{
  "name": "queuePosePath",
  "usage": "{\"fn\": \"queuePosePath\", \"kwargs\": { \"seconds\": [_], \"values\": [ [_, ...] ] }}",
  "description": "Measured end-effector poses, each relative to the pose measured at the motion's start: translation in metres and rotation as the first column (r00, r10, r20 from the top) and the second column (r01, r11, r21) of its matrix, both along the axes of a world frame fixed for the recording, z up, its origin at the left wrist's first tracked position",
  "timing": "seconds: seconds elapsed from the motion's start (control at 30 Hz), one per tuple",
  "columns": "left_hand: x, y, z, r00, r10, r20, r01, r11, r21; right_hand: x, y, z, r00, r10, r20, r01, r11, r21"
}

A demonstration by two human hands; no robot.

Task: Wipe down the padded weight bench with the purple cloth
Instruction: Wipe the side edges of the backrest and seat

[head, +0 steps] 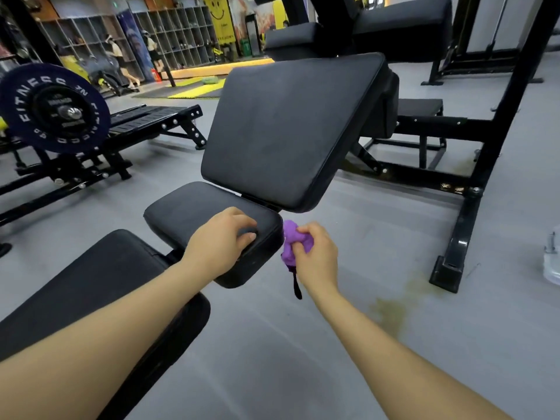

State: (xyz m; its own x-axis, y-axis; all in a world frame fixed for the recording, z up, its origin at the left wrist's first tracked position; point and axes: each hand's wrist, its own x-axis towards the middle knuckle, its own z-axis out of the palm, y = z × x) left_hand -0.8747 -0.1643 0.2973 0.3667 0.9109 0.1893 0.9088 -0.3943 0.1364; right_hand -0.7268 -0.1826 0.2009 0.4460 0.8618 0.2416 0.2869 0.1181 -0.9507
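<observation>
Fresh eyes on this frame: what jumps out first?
The purple cloth, bunched in the right hand just off the right edge of the small black seat pad, is the one bright spot mid-frame. The left hand rests on that pad's near corner, fingers curled over it. Behind them rises the big tilted back pad.

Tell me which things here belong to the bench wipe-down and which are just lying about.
Job:
purple cloth, bunched in the right hand
small seat pad, gripped by the left hand
large angled pad

Lying about:
weight plate
clear plastic bottle at the right edge
</observation>
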Motion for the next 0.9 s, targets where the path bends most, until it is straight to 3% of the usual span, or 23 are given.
{"fn": "queuePosePath", "kwargs": {
  "seconds": [0.1, 0.23, 0.53, 0.7, 0.9],
  "values": [
    [-0.023, -0.015, 0.002, 0.996, 0.055, 0.076, -0.053, 0.998, -0.023, -0.014, 0.003, 0.016, 0.990, 0.000, -0.139, -0.001, 1.000, -0.004],
    [-0.033, -0.032, -0.008, 0.987, 0.052, 0.152, -0.036, 0.994, -0.106, -0.025, 0.006, 0.022, 0.987, -0.003, -0.160, -0.005, 0.999, -0.053],
    [-0.037, -0.033, -0.020, 0.972, 0.049, 0.229, -0.036, 0.997, -0.061, -0.041, -0.009, 0.015, 0.992, -0.051, -0.113, 0.053, 0.998, 0.016],
    [-0.034, -0.031, -0.024, 0.965, 0.049, 0.256, -0.036, 0.998, -0.055, -0.019, 0.019, 0.024, 0.971, -0.116, -0.210, 0.093, 0.988, -0.120],
    [-0.034, -0.029, -0.024, 0.971, 0.055, 0.233, -0.046, 0.998, -0.043, -0.045, -0.013, 0.000, 0.985, -0.030, -0.171, 0.026, 0.999, -0.028]
  ]
}}
